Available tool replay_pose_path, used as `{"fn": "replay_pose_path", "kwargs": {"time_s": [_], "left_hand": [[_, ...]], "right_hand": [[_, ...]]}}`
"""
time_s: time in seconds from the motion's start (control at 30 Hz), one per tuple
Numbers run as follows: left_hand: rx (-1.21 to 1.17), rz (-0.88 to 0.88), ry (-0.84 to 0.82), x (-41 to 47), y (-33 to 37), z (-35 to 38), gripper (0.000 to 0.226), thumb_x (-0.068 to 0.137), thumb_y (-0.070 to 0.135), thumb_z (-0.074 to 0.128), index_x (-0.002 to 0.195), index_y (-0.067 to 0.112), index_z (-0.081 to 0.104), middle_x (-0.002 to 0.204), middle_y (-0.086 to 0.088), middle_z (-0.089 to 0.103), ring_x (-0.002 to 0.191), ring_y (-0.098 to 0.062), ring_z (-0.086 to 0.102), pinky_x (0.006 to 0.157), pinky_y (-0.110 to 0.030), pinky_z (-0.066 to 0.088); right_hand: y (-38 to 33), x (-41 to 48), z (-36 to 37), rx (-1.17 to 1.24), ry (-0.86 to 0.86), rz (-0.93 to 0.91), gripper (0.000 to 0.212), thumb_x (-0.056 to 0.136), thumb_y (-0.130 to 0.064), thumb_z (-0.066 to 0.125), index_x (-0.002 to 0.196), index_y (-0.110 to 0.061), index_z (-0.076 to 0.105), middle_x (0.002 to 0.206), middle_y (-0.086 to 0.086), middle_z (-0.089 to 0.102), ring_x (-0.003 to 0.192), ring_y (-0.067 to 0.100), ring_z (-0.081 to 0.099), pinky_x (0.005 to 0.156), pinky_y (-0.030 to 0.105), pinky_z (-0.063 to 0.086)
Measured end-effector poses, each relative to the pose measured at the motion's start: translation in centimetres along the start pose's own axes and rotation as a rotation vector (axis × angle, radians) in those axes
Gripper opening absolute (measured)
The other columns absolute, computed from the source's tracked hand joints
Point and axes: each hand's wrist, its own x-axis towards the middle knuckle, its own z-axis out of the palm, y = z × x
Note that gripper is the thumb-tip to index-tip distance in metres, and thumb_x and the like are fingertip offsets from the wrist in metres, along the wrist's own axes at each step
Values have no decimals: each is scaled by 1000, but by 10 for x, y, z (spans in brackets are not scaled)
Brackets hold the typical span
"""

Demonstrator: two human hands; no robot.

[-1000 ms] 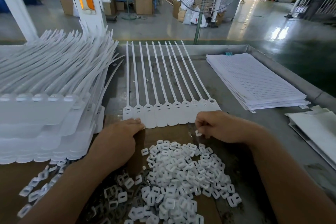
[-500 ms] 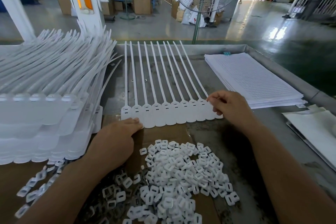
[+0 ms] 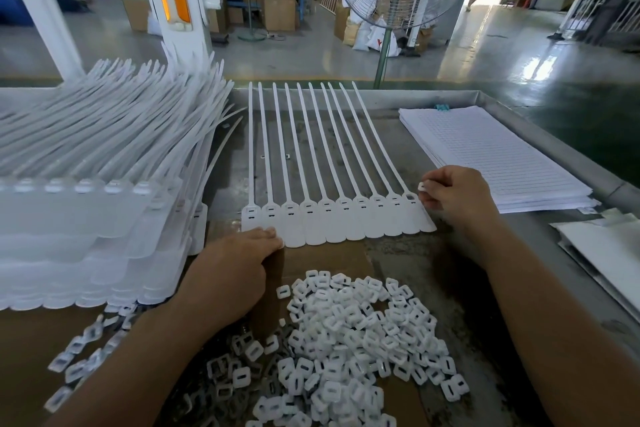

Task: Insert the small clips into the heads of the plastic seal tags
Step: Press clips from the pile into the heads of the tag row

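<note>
Right grip (image 3: 457, 198): thumb and forefinger are closed on one small clip (image 3: 422, 186), the other fingers curled under; I see nothing else in it.
Clip in hand: white and squarish, it sits just beside the rightmost head (image 3: 411, 199) of the strip. I cannot tell whether it touches the head, and it is not seated.
How the clip handles: I judge it very light, rigid and smooth, so a loose pinch could flick it away. I would take it by its outer edges and press it in flat.
Left grip (image 3: 232, 274): the fingers lie straight and flat, pressing the near edge of the leftmost tags and holding nothing.
Seal tags (image 3: 337, 215): a joined strip flat on the bench (image 3: 450, 270), heads in one row, tails pointing away from me.
How the tags handle: thin, light and bendy along the tails, stiffer at the flat flags. I expect the strip to slide under a push, so I pin it at the flags, not the tails.
Clip pile (image 3: 363, 333): a loose heap on cardboard (image 3: 329, 256) between my forearms.
Further out: a stack of tag strips (image 3: 86, 218) to the left, ruled paper sheets (image 3: 495, 156) to the right.
</note>
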Motion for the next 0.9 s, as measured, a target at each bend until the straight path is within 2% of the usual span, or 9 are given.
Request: {"fn": "replay_pose_path", "kwargs": {"time_s": [0.1, 0.17, 0.27, 0.37, 0.53, 0.7, 0.8, 0.9], "left_hand": [[-5, 5, 12, 0, -1, 1, 56, 88, 4, 39, 136, 32, 39, 146, 17, 30, 134, 1, 23, 108, -17, 13], [-10, 5, 18, 0, -1, 1, 56, 87, 4, 39, 135, 33, 40, 145, 17, 30, 134, 1, 23, 108, -16, 13], [-12, 3, 13, -1, -1, 1, 56, 87, 3, 39, 135, 32, 40, 145, 17, 30, 134, 1, 23, 108, -17, 14], [-8, 4, 6, 0, -2, 1, 56, 88, 4, 38, 136, 32, 38, 146, 17, 29, 135, 1, 22, 108, -18, 14], [-3, 5, 13, -1, -2, 2, 55, 88, 5, 38, 136, 32, 39, 145, 17, 30, 134, 1, 22, 108, -17, 13], [6, 10, 22, -1, -3, 3, 55, 89, 6, 38, 136, 33, 38, 146, 18, 29, 134, 2, 22, 107, -15, 12], [8, 21, 27, -2, -4, 4, 55, 89, 7, 39, 137, 33, 36, 146, 19, 28, 134, 4, 20, 101, -8, 7], [7, 20, 31, -2, -4, 4, 55, 89, 6, 38, 137, 32, 35, 146, 18, 27, 134, 4, 20, 100, -8, 7]], "right_hand": [[0, 7, 7, -147, -38, -8, 7, 88, -16, 59, 87, -19, 66, 85, -4, 63, 74, 11, 56, 71, 29, 45], [3, 8, 13, -157, -81, 16, 11, 90, -15, 56, 94, -15, 67, 90, -2, 61, 82, 13, 54, 76, 30, 41], [6, 8, 17, -166, -103, 38, 11, 90, -14, 55, 94, -14, 66, 93, -1, 59, 91, 14, 52, 78, 28, 37], [7, 9, 17, -199, -124, 24, 12, 90, -13, 55, 94, -11, 66, 90, 0, 59, 89, 14, 51, 77, 27, 36], [11, 11, 19, -291, -136, -15, 13, 91, -13, 52, 83, -20, 59, 81, -7, 54, 82, 10, 48, 72, 26, 33], [15, 12, 21, -295, -118, -61, 16, 89, -10, 54, 81, -21, 60, 74, -14, 55, 74, 4, 48, 67, 24, 32], [15, 10, 22, -238, -70, -68, 17, 86, -6, 58, 79, -20, 63, 73, -14, 58, 76, 6, 52, 71, 22, 35], [13, 8, 22, -187, -51, -51, 14, 84, -5, 62, 82, -17, 68, 77, -10, 60, 79, 7, 54, 75, 22, 38]]}}
